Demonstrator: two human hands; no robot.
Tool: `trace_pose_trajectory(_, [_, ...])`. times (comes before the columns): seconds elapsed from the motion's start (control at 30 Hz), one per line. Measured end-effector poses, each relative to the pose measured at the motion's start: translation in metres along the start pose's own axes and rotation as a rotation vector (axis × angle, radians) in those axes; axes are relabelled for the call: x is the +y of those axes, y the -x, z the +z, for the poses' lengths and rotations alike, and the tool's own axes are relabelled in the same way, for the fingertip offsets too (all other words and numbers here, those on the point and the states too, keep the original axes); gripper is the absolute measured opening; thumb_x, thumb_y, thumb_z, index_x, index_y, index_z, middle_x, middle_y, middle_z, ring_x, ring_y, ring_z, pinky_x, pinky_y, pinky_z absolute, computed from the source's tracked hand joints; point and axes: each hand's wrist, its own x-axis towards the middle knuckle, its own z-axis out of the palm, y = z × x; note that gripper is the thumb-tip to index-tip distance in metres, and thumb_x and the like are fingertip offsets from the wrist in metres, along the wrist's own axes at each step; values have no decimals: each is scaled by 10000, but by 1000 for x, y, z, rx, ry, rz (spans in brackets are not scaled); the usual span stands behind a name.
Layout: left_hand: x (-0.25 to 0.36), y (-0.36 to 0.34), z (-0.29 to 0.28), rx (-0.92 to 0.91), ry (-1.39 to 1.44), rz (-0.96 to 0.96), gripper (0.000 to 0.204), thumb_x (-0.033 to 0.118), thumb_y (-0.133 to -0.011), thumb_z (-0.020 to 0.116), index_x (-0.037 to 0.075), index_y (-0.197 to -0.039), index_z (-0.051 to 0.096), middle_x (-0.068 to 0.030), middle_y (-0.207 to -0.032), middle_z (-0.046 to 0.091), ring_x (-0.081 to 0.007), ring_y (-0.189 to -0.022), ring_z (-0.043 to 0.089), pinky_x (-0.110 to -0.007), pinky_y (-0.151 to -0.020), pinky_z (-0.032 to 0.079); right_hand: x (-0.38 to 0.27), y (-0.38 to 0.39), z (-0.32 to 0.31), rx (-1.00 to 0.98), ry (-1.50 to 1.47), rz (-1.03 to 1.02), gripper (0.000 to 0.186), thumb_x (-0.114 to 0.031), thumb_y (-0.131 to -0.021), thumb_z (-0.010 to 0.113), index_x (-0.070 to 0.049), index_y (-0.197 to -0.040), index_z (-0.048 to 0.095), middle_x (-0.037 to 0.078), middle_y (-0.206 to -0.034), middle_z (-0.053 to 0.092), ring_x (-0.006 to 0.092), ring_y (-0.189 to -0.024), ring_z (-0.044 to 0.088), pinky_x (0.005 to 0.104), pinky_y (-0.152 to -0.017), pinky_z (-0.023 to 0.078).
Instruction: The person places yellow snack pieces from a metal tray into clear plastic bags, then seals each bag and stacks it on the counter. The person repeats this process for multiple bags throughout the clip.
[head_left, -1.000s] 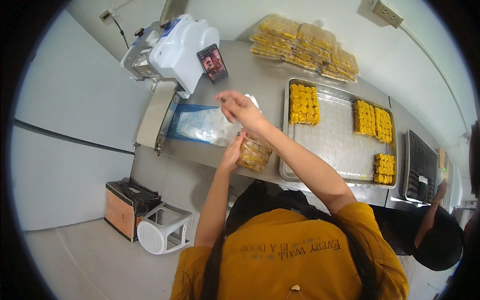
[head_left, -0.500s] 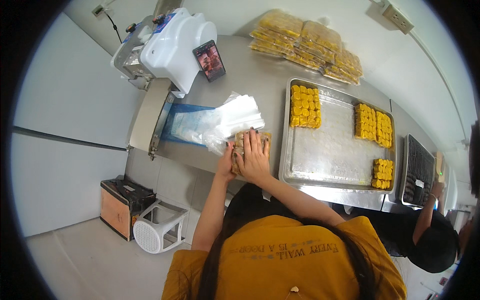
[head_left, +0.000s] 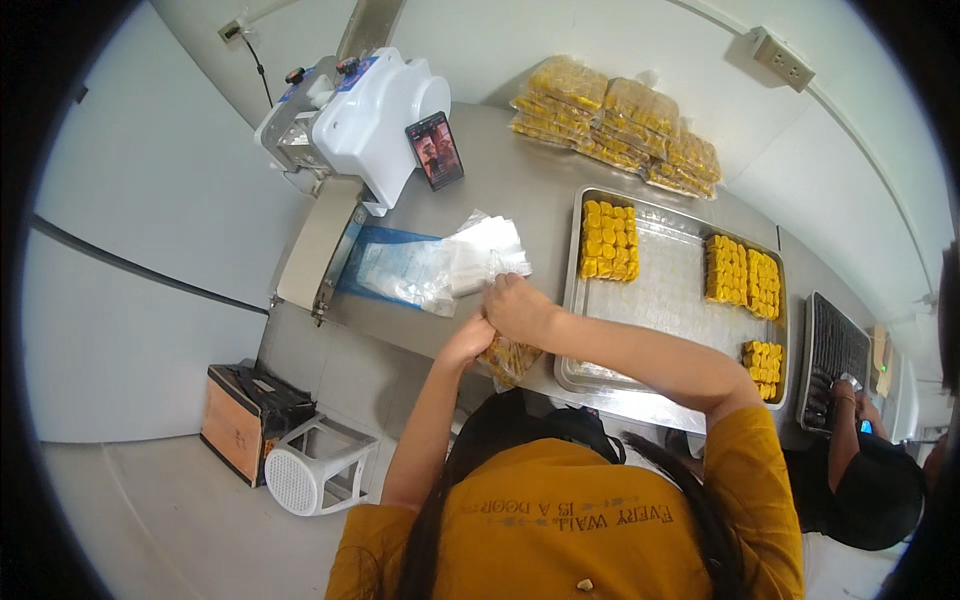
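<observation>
Though upside-down, shirt lettering (head_left: 597, 521); left hand (head_left: 468, 342) and right hand (head_left: 521, 308) tight on clear bag (head_left: 512, 361).

A clear plastic bag (head_left: 504, 366) packed with yellow-brown pieces (head_left: 516, 358) slants just below the frame's centre, its upper end mostly hidden from view.

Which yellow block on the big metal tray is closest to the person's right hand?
The lone block at the upper left of the tray; the other three stand along its right side, farther from the right hand.
</observation>
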Motion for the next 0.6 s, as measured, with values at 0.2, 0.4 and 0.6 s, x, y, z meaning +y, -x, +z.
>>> trace_pose_trajectory(0.2, [26,10,-2,13,-654,450,311,150,-737,642,10,-1012,600,-133,-1178,562,-226,-987,580,-307,-861,446,21,35,7,253,-96,-140,181,-165,-799,509,-72,-769,661,70,-844,645,253,-743,589,332,-645,444])
trace_pose_trajectory(0.4, [125,43,18,143,-1052,886,198,42,-594,664,91,-786,672,-43,-1225,543,-269,-1103,516,-349,-915,425,26,71,-16,288,-1416,304,130,-122,-860,487,-82,-883,609,16,-789,606,156,-764,567,310,-684,469])
trace_pose_trajectory(0.6, [230,108,77,10,-889,1510,189,80,-519,709,157,-689,680,-104,-1322,452,-317,-1321,250,-414,-1031,262,10,118,-74,399,-2734,-1148,69,-159,-882,520,-92,-872,534,19,-876,563,111,-768,525,284,-684,448])
